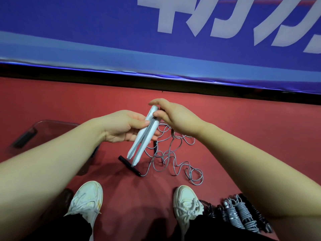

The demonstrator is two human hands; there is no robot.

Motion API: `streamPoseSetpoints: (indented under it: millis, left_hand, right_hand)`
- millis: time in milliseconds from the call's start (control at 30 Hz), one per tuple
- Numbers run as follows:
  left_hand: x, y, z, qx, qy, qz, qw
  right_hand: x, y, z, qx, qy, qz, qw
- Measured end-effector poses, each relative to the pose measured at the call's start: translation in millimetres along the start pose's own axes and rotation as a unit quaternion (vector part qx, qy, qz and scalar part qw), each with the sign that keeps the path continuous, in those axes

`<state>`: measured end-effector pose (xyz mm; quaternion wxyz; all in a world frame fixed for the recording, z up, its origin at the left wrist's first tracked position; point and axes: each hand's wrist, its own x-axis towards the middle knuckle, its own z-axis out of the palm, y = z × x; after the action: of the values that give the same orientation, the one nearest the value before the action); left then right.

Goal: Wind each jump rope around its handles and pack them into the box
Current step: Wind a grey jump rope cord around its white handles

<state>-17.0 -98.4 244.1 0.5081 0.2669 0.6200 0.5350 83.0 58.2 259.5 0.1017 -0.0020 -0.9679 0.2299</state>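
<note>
While the left hand point(125, 126) wraps its fingers and thumb round a pair of pale handles point(144, 136), holding them side by side and tilted with the upper ends away from the person, the right hand point(173, 117) sits just beside those upper ends; its thumb and curled fingers pinch the grey rope point(171, 150) close to where it leaves the handles, and the forefinger is stretched out above them. Below and to the right of the handles the rest of the rope lies unwound in a loose tangle on the red floor point(243, 136); none of it is wrapped round the handles yet. Just under the handles' lower tips a black handle point(129, 165) lies flat on the floor, with a grey strand running from its near end into the tangle; which strands belong to which rope cannot be told. Left of the handles stands the clear box point(43, 124), partly hidden behind the left forearm; what it holds cannot be made out. Well below and to the right of the handles, several wound ropes point(243, 214) lie in a row, just beside the right of two white shoes point(186, 204); beyond the handles hangs a blue banner point(86, 32) with large white lettering.
</note>
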Motion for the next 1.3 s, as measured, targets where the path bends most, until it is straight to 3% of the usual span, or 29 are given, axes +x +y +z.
streamPoseSetpoints:
  millis: [267, 600, 767, 867, 1067, 1167, 1300]
  left_hand:
    - [0, 7, 8, 0.052, -0.006, 0.017, 0.999]
    - [3, 11, 14, 0.126, 0.043, 0.018, 0.991]
    - [2, 14, 7, 0.188, 0.048, 0.005, 0.981]
    - [0, 11, -1, 0.218, 0.013, -0.023, 0.976]
    - [-8, 14, -9, 0.208, -0.075, -0.061, 0.973]
    - [-14, 16, -7, 0.211, -0.102, -0.054, 0.971]
    - [-19, 22, -4, 0.186, -0.106, -0.004, 0.977]
  right_hand:
    - [0, 5, -1, 0.011, 0.007, 0.012, 1.000]
    - [1, 4, -6, 0.008, 0.011, -0.005, 1.000]
    - [2, 8, -30, -0.055, -0.065, -0.022, 0.996]
    - [-2, 12, -35, -0.138, -0.091, -0.068, 0.984]
    - [5, 14, -35, -0.265, 0.054, -0.276, 0.922]
    - [4, 21, -24, -0.254, 0.064, -0.258, 0.930]
    - [2, 25, -2, -0.088, 0.084, -0.127, 0.984]
